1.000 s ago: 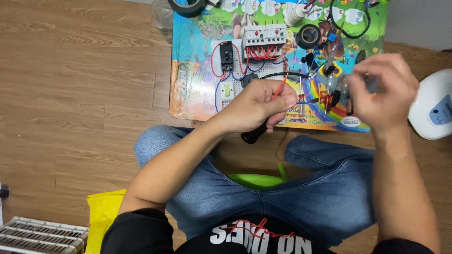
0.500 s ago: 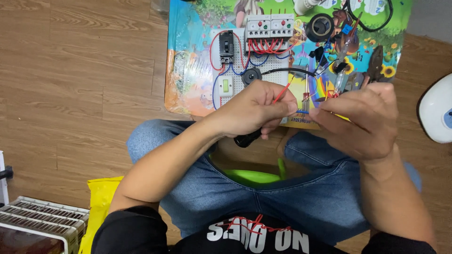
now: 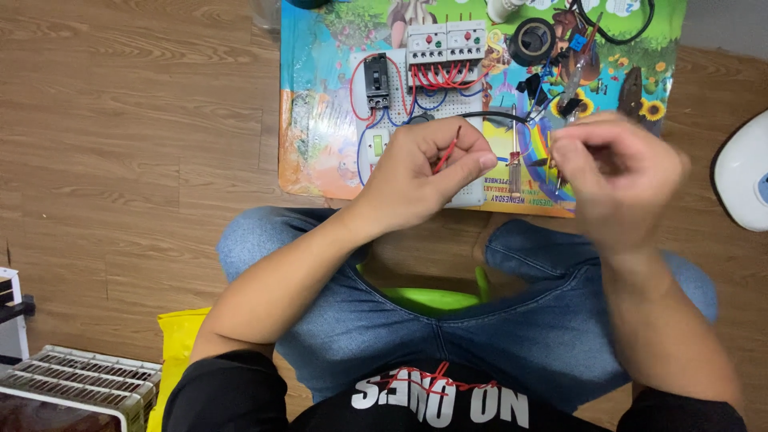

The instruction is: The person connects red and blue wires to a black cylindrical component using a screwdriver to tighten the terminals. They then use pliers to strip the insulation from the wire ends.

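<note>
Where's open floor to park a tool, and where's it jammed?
Free: the wood floor left of the colourful mat, down to the radiator. Crowded: the mat's top, with the breaker blocks, red wires, tape roll and clips. Left hand and right hand block its near edge.

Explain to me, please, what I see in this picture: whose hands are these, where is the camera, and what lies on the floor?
The camera sits on a person's head and looks down, so both hands are that person's own. The person sits on a wooden floor, knees in jeans at the bottom.

The left hand pinches a short red wire between its fingers. The right hand is curled and blurred; what it holds I cannot tell.

In front lies a colourful mat. On it rests a white board carrying grey switch units, a black breaker and red and blue wires. Nearby are a screwdriver and a roll of black tape.
</note>
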